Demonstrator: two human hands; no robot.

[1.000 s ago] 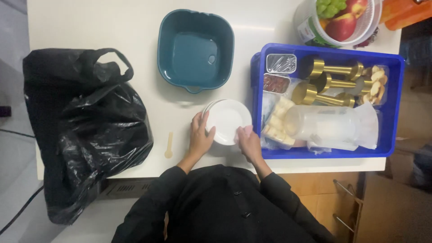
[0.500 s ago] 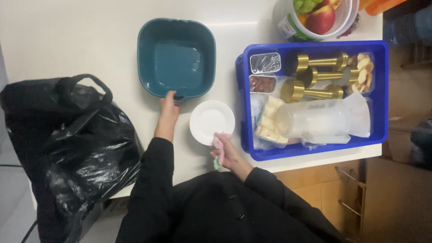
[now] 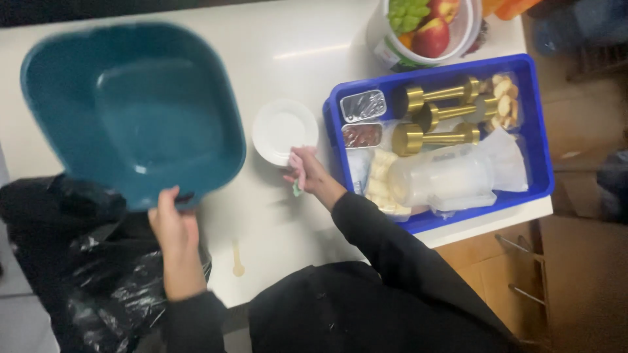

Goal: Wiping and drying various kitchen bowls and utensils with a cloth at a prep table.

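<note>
My left hand [image 3: 171, 225] grips the near rim of a big teal square bowl [image 3: 131, 111] and holds it up off the white table [image 3: 288, 46], tilted toward the camera. The bowl looks empty inside. My right hand [image 3: 307, 173] rests by the near edge of a small white plate [image 3: 282, 129] on the table and pinches a small pink and green object against it. Just right of that hand stands a blue plastic crate [image 3: 530, 131].
The crate holds gold dumbbell-shaped pieces [image 3: 438, 114], small foil tubs, sliced snacks and a clear plastic container [image 3: 445, 180]. A bowl of fruit [image 3: 428, 26] sits at the far edge. A black rubbish bag [image 3: 85, 274] hangs at the left. A small wooden spoon [image 3: 237, 258] lies near the front edge.
My left hand left the plate, reached to the teal bowl and lifted it up toward the camera and over to the left. My right hand stayed at the plate.
</note>
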